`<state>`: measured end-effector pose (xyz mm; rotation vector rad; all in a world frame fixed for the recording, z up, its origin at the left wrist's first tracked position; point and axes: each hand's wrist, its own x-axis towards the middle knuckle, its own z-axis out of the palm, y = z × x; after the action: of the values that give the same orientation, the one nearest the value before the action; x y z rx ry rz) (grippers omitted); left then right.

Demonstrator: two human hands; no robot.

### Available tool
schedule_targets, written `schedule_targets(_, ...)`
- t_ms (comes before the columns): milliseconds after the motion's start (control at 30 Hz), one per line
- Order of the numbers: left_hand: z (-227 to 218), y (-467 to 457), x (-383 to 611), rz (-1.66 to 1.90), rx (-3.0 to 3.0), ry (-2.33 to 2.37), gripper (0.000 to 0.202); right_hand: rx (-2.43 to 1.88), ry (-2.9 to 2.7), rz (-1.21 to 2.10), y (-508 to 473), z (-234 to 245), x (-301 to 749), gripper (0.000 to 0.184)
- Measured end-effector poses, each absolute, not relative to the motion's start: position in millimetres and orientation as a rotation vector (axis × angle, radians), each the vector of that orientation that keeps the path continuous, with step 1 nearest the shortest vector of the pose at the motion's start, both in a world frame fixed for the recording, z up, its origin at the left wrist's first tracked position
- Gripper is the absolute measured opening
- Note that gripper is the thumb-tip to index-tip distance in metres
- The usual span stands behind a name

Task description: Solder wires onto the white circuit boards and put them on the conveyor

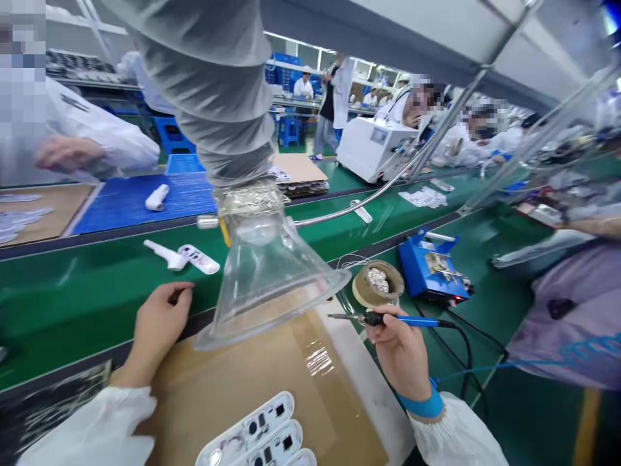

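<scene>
My right hand (400, 349), with a blue band at its wrist, holds a blue-handled soldering iron (407, 320) whose tip points left over the cardboard's right side. Beside that hand stands a round tan container (371, 285) with crumpled silvery material inside. My left hand (162, 320) is closed at the green belt's near edge, thumb and index finger curled together; anything in it is hidden. Just beyond it lie a white handheld casing (165, 254) and a white panel with dark cutouts (198, 259). Several white oblong shells with electronic parts (257, 430) lie on the cardboard (223, 395) at the bottom.
A clear fume hood (272, 278) on a grey hose (223, 84) hangs between my hands. A blue soldering stand (431, 268) with cables stands at right. Across the green belt (87, 285) are a co-worker's hand (72, 154), a blue mat (121, 200) and a white machine (373, 149).
</scene>
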<state>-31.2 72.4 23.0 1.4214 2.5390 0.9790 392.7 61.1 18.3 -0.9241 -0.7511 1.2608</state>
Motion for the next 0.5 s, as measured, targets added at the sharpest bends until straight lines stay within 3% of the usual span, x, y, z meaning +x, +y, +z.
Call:
schedule_targets(233,45,74,-19,0.931,1.092,2.486,0.032,-0.887,-0.579,1.098,103,45,463,0.020)
schedule_targets(500,61,75,-6,0.919,1.052,2.488,0.029,-0.951,-0.505,1.087,129,10,481,0.021)
